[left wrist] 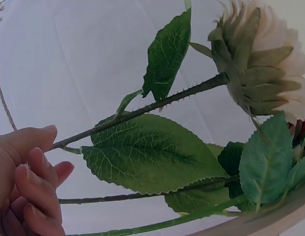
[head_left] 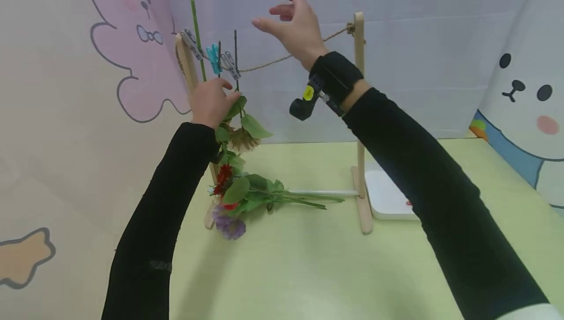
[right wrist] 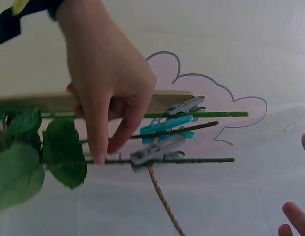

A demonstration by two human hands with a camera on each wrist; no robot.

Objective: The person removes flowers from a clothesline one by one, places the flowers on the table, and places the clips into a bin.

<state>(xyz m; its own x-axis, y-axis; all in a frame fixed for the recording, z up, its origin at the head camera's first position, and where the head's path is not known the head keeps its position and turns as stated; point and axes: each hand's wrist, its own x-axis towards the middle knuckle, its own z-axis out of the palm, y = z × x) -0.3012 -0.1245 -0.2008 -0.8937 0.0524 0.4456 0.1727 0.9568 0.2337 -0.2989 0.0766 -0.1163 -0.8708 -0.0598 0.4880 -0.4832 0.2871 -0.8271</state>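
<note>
My left hand (head_left: 211, 102) pinches the thorny stem (left wrist: 181, 93) of a pale artificial flower (left wrist: 270, 59) that hangs head down. Just above the fingers, a grey clothespin (right wrist: 159, 150) clips this stem to a twine line (head_left: 269, 64). Beside it, a teal clothespin (head_left: 214, 59) and another grey clothespin (head_left: 191, 44) hold two more upside-down stems, one dark and one green. My right hand (head_left: 299, 29) is raised to the right of the clothespins, above the line, fingers loosely bent and holding nothing.
Wooden posts (head_left: 359, 65) carry the line at each side. Flowers with green stems, including a purple flower (head_left: 229, 223), lie on the table (head_left: 282, 271) below. A white tray (head_left: 387, 195) stands at the right, partly behind my right sleeve.
</note>
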